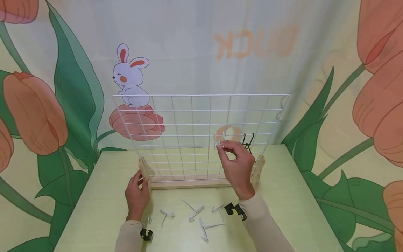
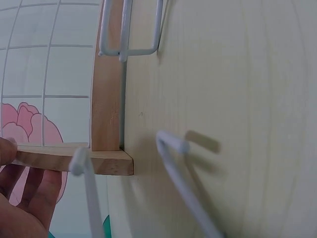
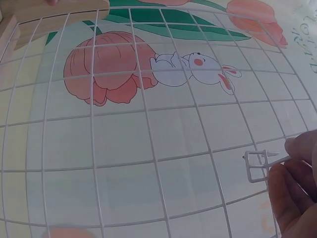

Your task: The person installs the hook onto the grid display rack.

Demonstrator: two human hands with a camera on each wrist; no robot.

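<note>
A white wire grid panel [image 1: 201, 95] stands upright in a wooden base [image 1: 189, 184]. My right hand [image 1: 237, 168] pinches a white wire hook [image 1: 218, 145] between thumb and fingertips, right of the panel's middle. In the right wrist view, the hook's squared back [image 3: 248, 168] overlaps the grid wires beside my fingertips. At the lower left, my left hand [image 1: 137, 197] grips the base's wooden end piece [image 1: 144, 170]. Seen from the left wrist, its thumb lies on one side of the wood [image 2: 109, 163] and the fingers on the other.
Several loose white hooks [image 1: 197, 212] lie on the pale table [image 1: 283, 217] in front of the base. A black hook [image 1: 248, 144] hangs on the grid just right of my right hand. Behind the panel is a curtain [image 1: 189, 52] printed with tulips and a rabbit.
</note>
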